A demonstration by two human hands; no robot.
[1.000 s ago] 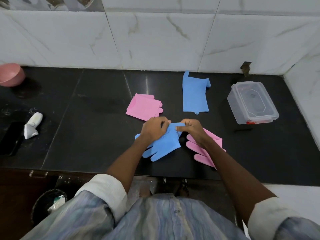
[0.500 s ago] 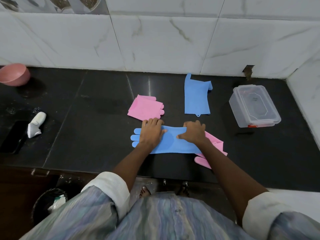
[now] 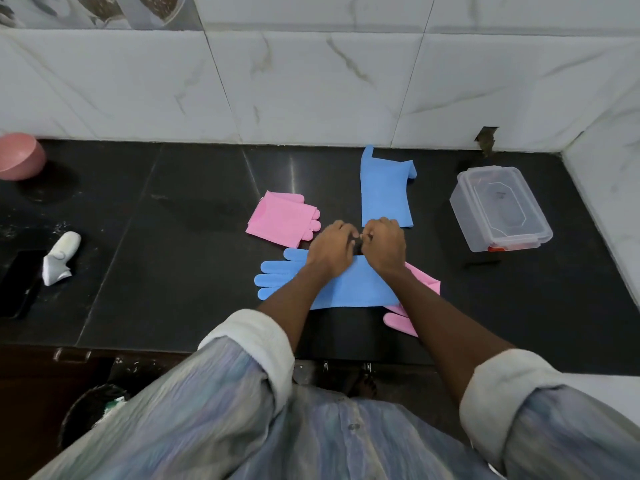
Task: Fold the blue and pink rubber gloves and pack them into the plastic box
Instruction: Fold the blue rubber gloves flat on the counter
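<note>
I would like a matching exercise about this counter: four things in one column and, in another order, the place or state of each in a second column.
Things
1. plastic box
2. pink bowl
3. folded pink glove
4. blue glove under the hands

Places or states
A. at the far left edge of the counter
B. lying flat, fingers pointing left
C. at the right, lid closed
D. left of the other blue glove

Pairs: 1-C, 2-A, 3-D, 4-B

We count blue gloves (image 3: 346, 289): 2 | pink gloves (image 3: 282, 220): 2 | plastic box (image 3: 500, 209): 1 | pink bowl (image 3: 19, 155): 1 | hands (image 3: 330, 251): 2
</note>
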